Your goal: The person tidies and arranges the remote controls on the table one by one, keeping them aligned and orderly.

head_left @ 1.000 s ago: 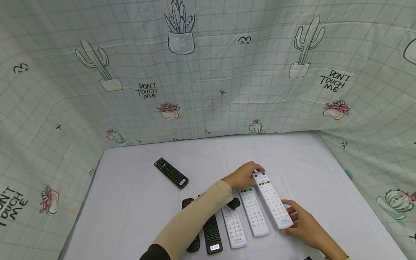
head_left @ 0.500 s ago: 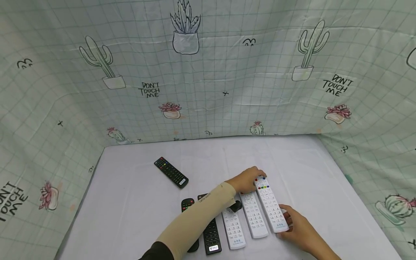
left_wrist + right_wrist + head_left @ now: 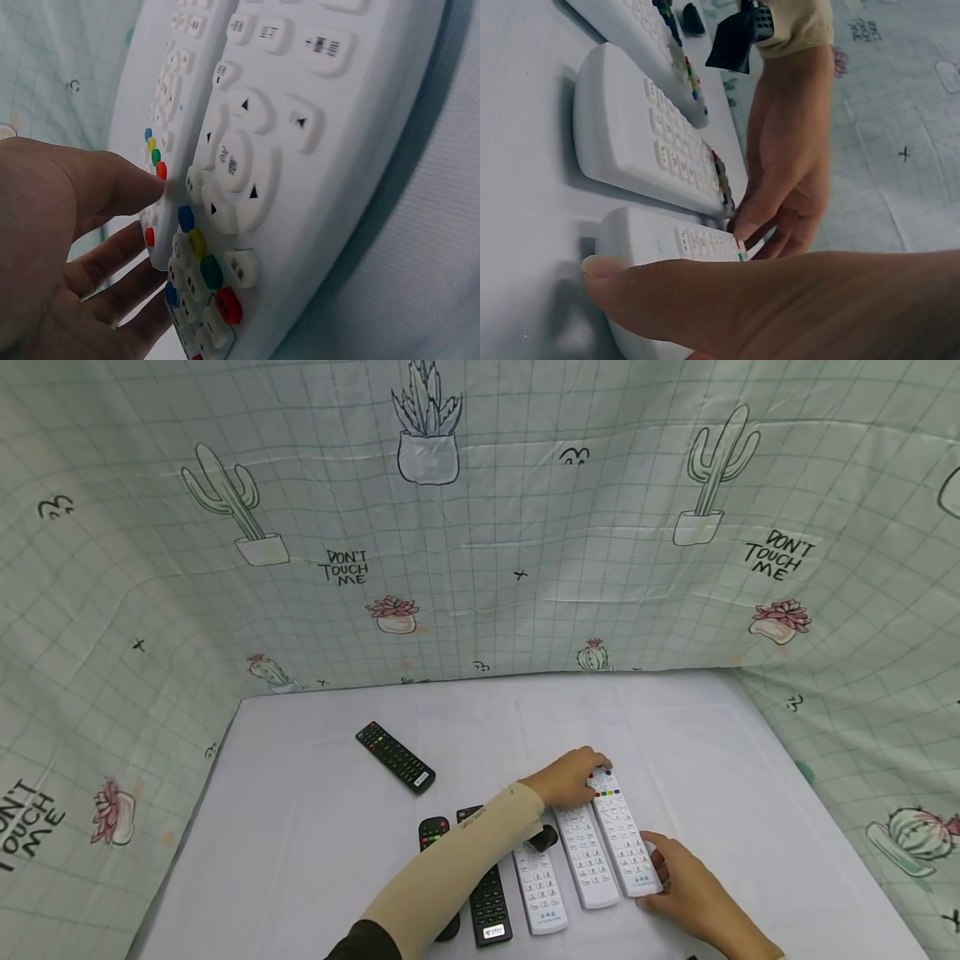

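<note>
The rightmost white remote control point(image 3: 628, 847) lies slanted on the table, its colored buttons at the far end. My left hand point(image 3: 566, 777) pinches that far end; in the left wrist view its thumb point(image 3: 112, 184) presses beside the colored buttons and the other fingers reach round the edge. At the near end, my right hand point(image 3: 686, 881) holds the remote's corner, the thumb point(image 3: 652, 289) laid across its end in the right wrist view and most of its fingers hidden. A second white remote point(image 3: 588, 860) lies close alongside to the left.
Further left are a third white remote point(image 3: 540, 893), a black remote point(image 3: 491, 906) and another black one point(image 3: 432, 832), partly covered by the left sleeve point(image 3: 457, 868). One more black remote point(image 3: 395, 758) lies apart, farther back. A patterned curtain point(image 3: 480, 527) encloses the white table point(image 3: 300, 827).
Both hands have brought the rightmost white remote down and slightly left, closer and more parallel to its neighbor. In the last half second it has barely shifted.
</note>
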Action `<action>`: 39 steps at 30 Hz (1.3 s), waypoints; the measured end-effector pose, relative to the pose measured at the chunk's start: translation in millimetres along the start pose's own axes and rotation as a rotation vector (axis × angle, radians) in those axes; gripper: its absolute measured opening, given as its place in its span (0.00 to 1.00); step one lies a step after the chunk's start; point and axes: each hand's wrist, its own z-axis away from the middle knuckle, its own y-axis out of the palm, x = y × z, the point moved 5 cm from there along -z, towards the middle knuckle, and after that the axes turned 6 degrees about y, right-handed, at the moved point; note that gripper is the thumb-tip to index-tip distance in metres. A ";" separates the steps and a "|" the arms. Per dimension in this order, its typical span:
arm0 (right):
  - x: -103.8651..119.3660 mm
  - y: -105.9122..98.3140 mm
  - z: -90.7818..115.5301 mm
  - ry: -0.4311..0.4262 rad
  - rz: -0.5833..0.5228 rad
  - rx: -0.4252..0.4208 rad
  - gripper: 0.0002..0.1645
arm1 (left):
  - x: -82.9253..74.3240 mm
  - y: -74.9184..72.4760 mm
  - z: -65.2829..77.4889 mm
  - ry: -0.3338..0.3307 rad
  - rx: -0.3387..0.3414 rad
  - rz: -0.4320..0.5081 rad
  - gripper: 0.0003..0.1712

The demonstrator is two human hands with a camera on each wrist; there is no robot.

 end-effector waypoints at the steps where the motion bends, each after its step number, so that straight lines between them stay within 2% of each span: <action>1: 1.6 -0.1 -0.3 -0.003 0.015 0.004 0.54 | 1.5 -0.2 1.4 0.003 -0.006 -0.006 0.28; 5: 8.4 -5.0 -1.2 -0.007 0.107 0.004 0.55 | 8.8 -3.9 11.2 0.002 -0.044 -0.017 0.28; 9: 18.9 -15.0 -1.5 -0.042 0.173 -0.041 0.55 | 18.2 -13.1 26.6 0.010 -0.111 0.035 0.27; 12: 29.0 -22.0 -3.4 -0.078 0.176 -0.079 0.52 | 26.2 -23.5 41.1 -0.001 -0.165 0.098 0.27; 15: 38.2 -25.9 -6.5 -0.116 0.166 -0.114 0.48 | 35.6 -35.7 56.7 -0.038 -0.222 0.152 0.27; 21: 55.1 -25.3 -13.6 -0.213 0.137 -0.167 0.40 | 63.3 -56.0 86.9 -0.103 -0.344 0.196 0.26; 28: 84.5 -12.4 -26.4 -0.293 0.126 -0.138 0.36 | 98.0 -77.2 130.2 -0.170 -0.500 0.261 0.25; 32: 105.7 -3.0 -34.6 -0.350 0.113 -0.104 0.34 | 115.6 -84.3 154.6 -0.215 -0.584 0.284 0.24; 39: 140.8 14.0 -51.7 -0.417 0.055 -0.023 0.32 | 136.3 -89.6 190.3 -0.282 -0.648 0.317 0.25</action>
